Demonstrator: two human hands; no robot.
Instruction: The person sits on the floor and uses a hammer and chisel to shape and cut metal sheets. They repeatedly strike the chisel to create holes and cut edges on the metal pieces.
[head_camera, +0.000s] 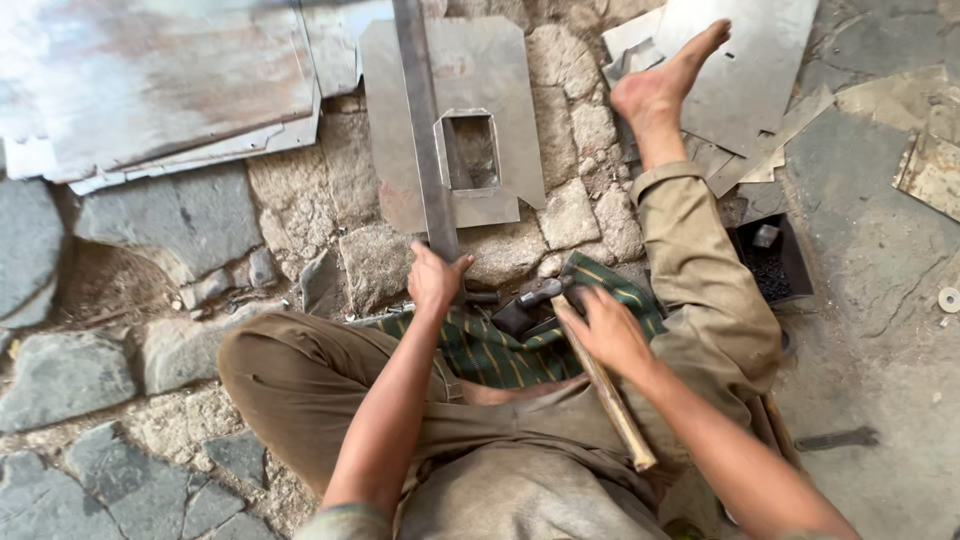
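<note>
My left hand (435, 280) grips the near end of a long flat steel bar (420, 120) that runs away from me across the stone floor. The bar lies over a cut sheet-metal piece (500, 70) with a rectangular hole. My right hand (605, 330) is shut on the wooden handle of a hammer (610, 395), whose dark head (535, 297) rests near a green striped cloth (490, 350) on my lap. I sit on the ground with my right leg stretched forward, bare foot (665, 80) on metal sheets.
Large metal sheets (150, 90) lie stacked at the top left, more offcuts (760, 60) at the top right. A small dark tray (775, 265) with small parts sits by my right knee. A washer (948, 298) lies on the concrete at the right.
</note>
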